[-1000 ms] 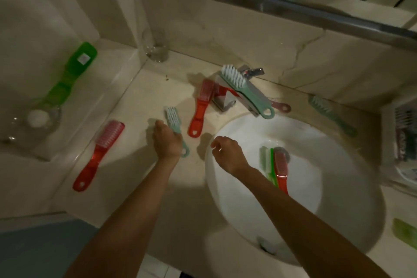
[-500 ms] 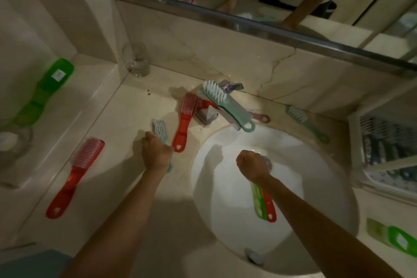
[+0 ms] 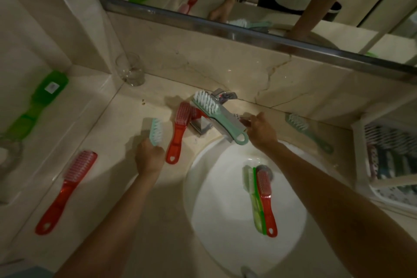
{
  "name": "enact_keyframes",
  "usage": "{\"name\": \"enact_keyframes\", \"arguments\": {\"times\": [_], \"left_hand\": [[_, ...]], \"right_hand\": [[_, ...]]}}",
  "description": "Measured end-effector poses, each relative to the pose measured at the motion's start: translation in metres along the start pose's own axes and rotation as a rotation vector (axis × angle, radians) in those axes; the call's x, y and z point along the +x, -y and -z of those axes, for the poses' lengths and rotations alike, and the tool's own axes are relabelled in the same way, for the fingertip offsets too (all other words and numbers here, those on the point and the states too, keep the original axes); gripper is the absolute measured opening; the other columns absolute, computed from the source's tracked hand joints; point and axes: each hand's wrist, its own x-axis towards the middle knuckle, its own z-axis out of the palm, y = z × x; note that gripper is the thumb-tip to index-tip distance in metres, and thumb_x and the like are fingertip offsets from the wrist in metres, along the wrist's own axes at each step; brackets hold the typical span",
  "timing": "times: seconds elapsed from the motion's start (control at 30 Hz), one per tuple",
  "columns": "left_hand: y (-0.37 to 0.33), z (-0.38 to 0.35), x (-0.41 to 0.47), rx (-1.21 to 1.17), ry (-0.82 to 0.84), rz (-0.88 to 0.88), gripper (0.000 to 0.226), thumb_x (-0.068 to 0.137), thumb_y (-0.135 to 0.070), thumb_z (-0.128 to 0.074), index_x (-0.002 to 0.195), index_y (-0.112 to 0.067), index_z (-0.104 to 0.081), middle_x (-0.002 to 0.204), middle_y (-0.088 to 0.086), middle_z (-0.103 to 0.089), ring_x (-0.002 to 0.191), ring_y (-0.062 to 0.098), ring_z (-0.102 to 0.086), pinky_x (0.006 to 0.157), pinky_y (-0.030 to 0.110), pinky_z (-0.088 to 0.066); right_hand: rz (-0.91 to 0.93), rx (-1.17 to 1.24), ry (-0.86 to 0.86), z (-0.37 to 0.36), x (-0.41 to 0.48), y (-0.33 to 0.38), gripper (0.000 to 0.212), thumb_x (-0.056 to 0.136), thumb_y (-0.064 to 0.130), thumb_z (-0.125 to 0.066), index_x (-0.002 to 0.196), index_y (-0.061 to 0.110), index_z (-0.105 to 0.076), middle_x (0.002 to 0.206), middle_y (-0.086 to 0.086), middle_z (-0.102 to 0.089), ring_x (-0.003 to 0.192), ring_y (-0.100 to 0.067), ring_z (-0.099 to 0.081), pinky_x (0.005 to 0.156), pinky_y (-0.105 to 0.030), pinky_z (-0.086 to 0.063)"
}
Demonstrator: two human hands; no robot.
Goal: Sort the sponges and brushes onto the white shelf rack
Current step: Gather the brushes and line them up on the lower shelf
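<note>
— Well, what was held in the left hand point(image 3: 149, 158)?
— A mint brush point(image 3: 156, 131) was gripped by its handle, with the fingers curled round it and the bristled head raised above the counter point(image 3: 112, 165).
— And the right hand point(image 3: 261, 130)?
— It was stretched out beside the faucet point(image 3: 223, 95), with the fingertips laid at something reddish behind the spout. Whether that was pinched or merely touched could not be told.
— What was seen on the faucet?
— A second mint brush point(image 3: 222, 118) was laid across it, bristles up, with its loop end just beside the right hand. A red brush point(image 3: 178, 133) was laid on the counter just left of the faucet.
— And in the basin point(image 3: 214, 232)?
— A second red brush point(image 3: 266, 198) and a green brush point(image 3: 255, 201) were laid side by side, touching, near the drain.
— Elsewhere?
— A third red brush point(image 3: 67, 189) was seen on the counter at the far left, and a large green brush point(image 3: 42, 97) on the side ledge. A third mint brush point(image 3: 310, 134) was seen by the back wall, between the right hand and the white shelf rack point(image 3: 358, 142). The rack was set at the counter's right end. Patterned things were stacked in it, too blurred to be named.
</note>
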Motion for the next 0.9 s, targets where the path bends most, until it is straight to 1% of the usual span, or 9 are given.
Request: {"name": "enact_keyframes", "arguments": {"times": [0.17,0.3,0.4,0.57,0.63,0.7,0.77,0.8,0.9], "left_hand": [[-0.020,-0.005,0.000,-0.131,-0.007,-0.016,0.031,0.086,-0.003,-0.048,0.113,0.008,-0.058,0.115,0.027,-0.062,0.108,0.039,-0.058,0.091,0.043,-0.049],[-0.025,-0.009,-0.008,-0.175,0.001,-0.037,0.028,0.086,-0.007,-0.049,0.109,0.005,-0.060,0.110,0.025,-0.065,0.102,0.038,-0.061,0.088,0.046,-0.051],[-0.021,-0.011,-0.021,-0.191,0.014,-0.033,0.030,0.085,-0.007,-0.049,0.110,0.006,-0.060,0.110,0.025,-0.065,0.102,0.037,-0.062,0.088,0.044,-0.051],[-0.006,-0.019,-0.060,-0.241,0.120,-0.021,0.029,0.083,-0.007,-0.050,0.109,0.006,-0.053,0.106,0.030,-0.063,0.092,0.043,-0.064,0.079,0.050,-0.055],[0.000,-0.024,-0.081,-0.249,0.188,-0.027,0.031,0.082,-0.006,-0.050,0.110,0.005,-0.053,0.105,0.031,-0.064,0.091,0.045,-0.064,0.077,0.051,-0.055],[0.002,-0.028,-0.103,-0.278,0.267,-0.017,0.033,0.082,-0.005,-0.050,0.113,0.004,-0.053,0.106,0.030,-0.064,0.086,0.043,-0.065,0.065,0.043,-0.058],[-0.001,-0.032,-0.125,-0.278,0.342,-0.031,0.025,0.083,-0.005,-0.050,0.107,0.003,-0.055,0.099,0.027,-0.066,0.066,0.033,-0.063,0.045,0.026,-0.051],[-0.003,-0.035,-0.136,-0.268,0.381,-0.053,0.018,0.083,-0.005,-0.051,0.099,0.001,-0.055,0.096,0.025,-0.066,0.058,0.025,-0.059,0.040,0.020,-0.047],[-0.013,-0.049,-0.169,-0.228,0.492,-0.150,0.005,0.083,-0.005,-0.052,0.080,-0.004,-0.049,0.086,0.021,-0.064,0.050,0.015,-0.054,0.037,0.015,-0.044]], "right_hand": [[-0.051,0.024,-0.005,-0.005,0.006,0.001,0.038,0.091,0.014,-0.053,0.126,0.002,-0.045,0.124,-0.019,-0.042,0.103,-0.035,-0.054,0.090,-0.041,-0.047],[-0.022,0.018,0.007,-0.004,0.002,-0.008,0.043,0.085,0.010,-0.060,0.127,0.014,-0.051,0.115,-0.011,-0.056,0.100,-0.024,-0.053,0.076,-0.030,-0.047],[-0.147,0.095,0.023,0.001,-0.012,-0.012,0.034,0.083,0.007,-0.062,0.115,0.004,-0.051,0.106,-0.013,-0.060,0.082,-0.020,-0.052,0.069,-0.028,-0.045],[-0.303,0.222,0.050,0.006,-0.055,-0.020,0.029,0.082,0.012,-0.062,0.107,0.002,-0.054,0.100,-0.014,-0.063,0.085,-0.026,-0.058,0.069,-0.030,-0.043],[-0.335,0.263,0.064,0.004,-0.081,-0.026,0.027,0.083,0.014,-0.061,0.105,0.000,-0.056,0.093,-0.013,-0.062,0.080,-0.025,-0.057,0.064,-0.028,-0.042],[-0.363,0.321,0.057,0.002,-0.111,-0.033,0.026,0.085,0.019,-0.061,0.102,-0.001,-0.056,0.081,-0.008,-0.058,0.068,-0.021,-0.056,0.052,-0.025,-0.044],[-0.393,0.394,0.028,0.002,-0.141,-0.040,0.029,0.089,0.028,-0.059,0.095,0.001,-0.054,0.071,-0.003,-0.055,0.053,-0.014,-0.052,0.040,-0.013,-0.041],[-0.404,0.431,0.014,0.004,-0.156,-0.043,0.028,0.090,0.030,-0.057,0.092,0.003,-0.052,0.067,-0.001,-0.052,0.050,-0.010,-0.049,0.036,-0.010,-0.038],[-0.449,0.502,-0.066,0.009,-0.197,-0.059,0.016,0.089,0.020,-0.058,0.088,0.008,-0.049,0.070,0.000,-0.051,0.056,-0.012,-0.046,0.042,-0.011,-0.035]]}}
